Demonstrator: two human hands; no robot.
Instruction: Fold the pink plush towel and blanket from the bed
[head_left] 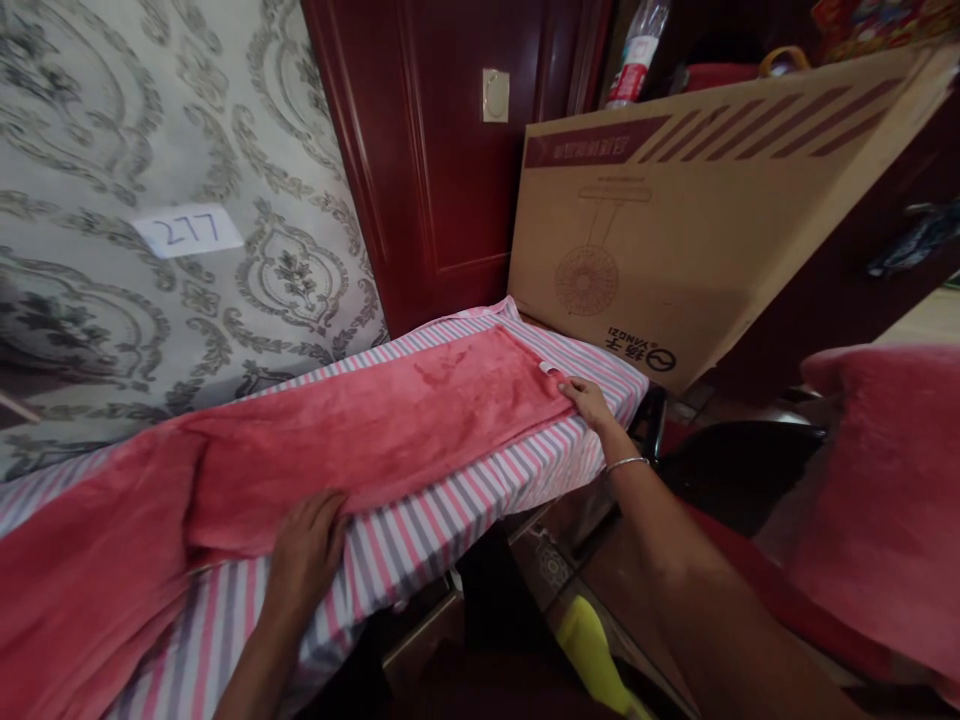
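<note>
A long, folded pink plush cloth (375, 415) lies across a striped sheet (420, 535), with a darker damp-looking patch near its far end. At its right end, beside a small white tag, my right hand (589, 402) is closed on the corner, thumb and fingers pinching it. A silver bangle circles that wrist. My left hand (306, 550) rests palm down on the cloth's near edge, its fingers laid over the plush with a slight bend. On the left, the cloth widens into a rumpled, overlapping part that runs out of view.
Behind the covered surface are patterned wallpaper with a paper marked 277 (189, 231) and a dark red door (450, 150). A big cardboard box (675, 230) leans at the back right, a plastic bottle (637, 55) above it. More pink plush (885, 500) hangs at right.
</note>
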